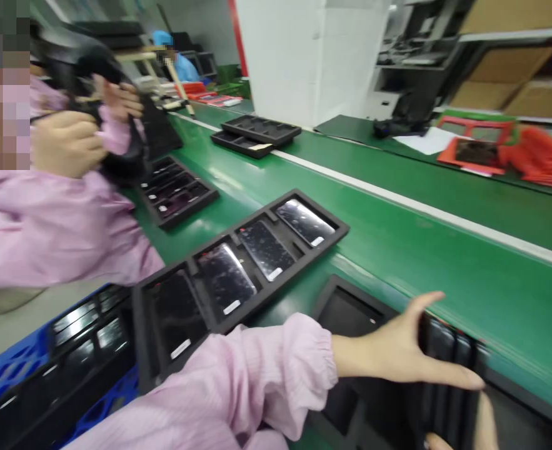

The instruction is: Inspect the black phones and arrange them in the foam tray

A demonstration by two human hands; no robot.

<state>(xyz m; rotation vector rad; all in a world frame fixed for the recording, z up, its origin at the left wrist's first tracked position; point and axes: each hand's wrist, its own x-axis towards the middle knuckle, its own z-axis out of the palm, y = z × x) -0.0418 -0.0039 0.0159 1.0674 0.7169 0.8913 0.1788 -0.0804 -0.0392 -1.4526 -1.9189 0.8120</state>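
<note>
My left hand (392, 353), in a pink sleeve, reaches across the dark foam tray (339, 300) at the lower right. Its thumb and fingers are spread around a stack of black phones (449, 381), stood on edge. Only part of my right hand (487, 422) shows at the bottom edge, its fingers curled around the lower side of the same stack. Beside my left forearm lies a longer black tray (299, 275) with four compartments, each holding a dark glossy phone (226, 278) with a small white label.
A co-worker in pink sleeves (55, 225) works at the left near another filled tray (177, 194). Two stacked trays (261, 130) stand farther along the green belt (397, 231). A blue crate (17, 369) holds more trays at lower left. Red pouches (542, 156) lie far right.
</note>
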